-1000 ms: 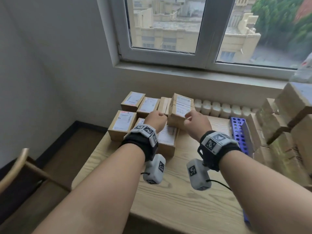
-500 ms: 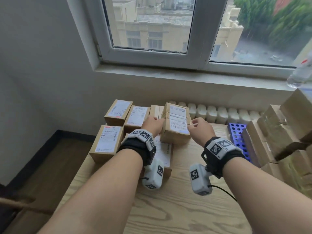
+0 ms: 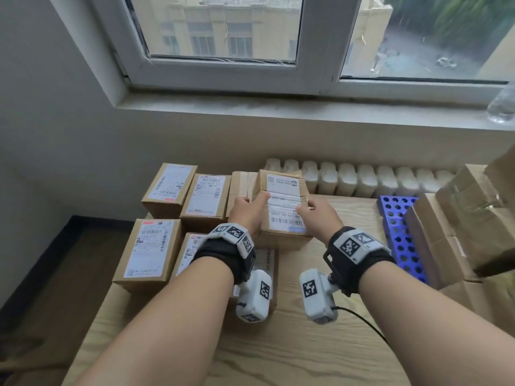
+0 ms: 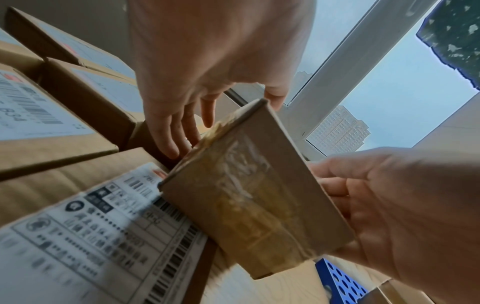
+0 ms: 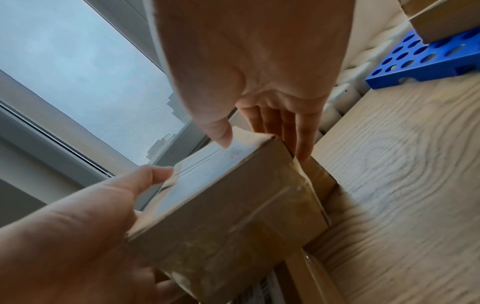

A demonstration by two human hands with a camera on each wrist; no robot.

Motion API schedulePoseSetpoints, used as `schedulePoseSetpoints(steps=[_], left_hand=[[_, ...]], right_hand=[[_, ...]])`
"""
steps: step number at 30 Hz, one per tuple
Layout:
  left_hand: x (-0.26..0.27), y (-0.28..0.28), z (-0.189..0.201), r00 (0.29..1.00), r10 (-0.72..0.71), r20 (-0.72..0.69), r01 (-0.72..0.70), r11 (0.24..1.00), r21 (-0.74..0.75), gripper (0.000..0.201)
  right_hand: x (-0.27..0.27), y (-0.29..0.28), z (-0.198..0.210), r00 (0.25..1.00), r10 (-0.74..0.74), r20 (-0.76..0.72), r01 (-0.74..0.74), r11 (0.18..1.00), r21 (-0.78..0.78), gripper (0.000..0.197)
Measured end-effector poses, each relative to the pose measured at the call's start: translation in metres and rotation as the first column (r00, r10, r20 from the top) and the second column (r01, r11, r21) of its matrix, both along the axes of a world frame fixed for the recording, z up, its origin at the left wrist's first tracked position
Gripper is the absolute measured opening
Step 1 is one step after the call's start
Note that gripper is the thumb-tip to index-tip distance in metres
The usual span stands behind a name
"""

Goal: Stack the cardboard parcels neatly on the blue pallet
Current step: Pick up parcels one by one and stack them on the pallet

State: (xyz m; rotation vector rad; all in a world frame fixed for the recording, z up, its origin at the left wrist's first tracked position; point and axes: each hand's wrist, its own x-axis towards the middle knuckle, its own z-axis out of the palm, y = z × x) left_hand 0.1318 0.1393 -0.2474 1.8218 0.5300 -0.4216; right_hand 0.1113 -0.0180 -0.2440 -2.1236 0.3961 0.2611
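Now a cardboard parcel (image 3: 281, 207) is gripped by the left hand (image 3: 245, 215) and right hand (image 3: 320, 215); it is held over the desk (image 3: 306, 352).

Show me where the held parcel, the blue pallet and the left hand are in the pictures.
held parcel (image 3: 282, 203): head view, on its white label.
blue pallet (image 3: 395, 218): head view, on its bare perforated top.
left hand (image 3: 246, 214): head view, on the back of the hand.

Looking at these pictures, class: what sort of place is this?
Probably an upstairs room used for packing: labelled parcels on a wooden table, a blue pallet, and a window overlooking buildings.
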Motion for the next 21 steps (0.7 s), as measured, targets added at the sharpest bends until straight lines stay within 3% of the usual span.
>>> schedulePoseSetpoints(steps=[8,14,21], left_hand=[[-0.009,-0.001,0.010,1.000,0.020,0.018,-0.019,0.999,-0.028,0.099],[-0.035,-0.003,0.023,0.999,-0.023,0.044,0.023,1.000,0.000,0.067],[-0.076,0.002,0.032,0.997,-0.026,0.069,0.027,1.000,-0.013,0.086]], right_hand=[[-0.009,-0.002,0.004,1.000,0.004,-0.020,-0.004,1.000,0.012,0.027],[-0.033,-0.009,0.017,0.999,0.002,-0.032,-0.003,1.000,-0.029,0.035],[-0.076,-0.008,0.034,0.999,-0.028,0.028,0.028,0.999,-0.030,0.031]])
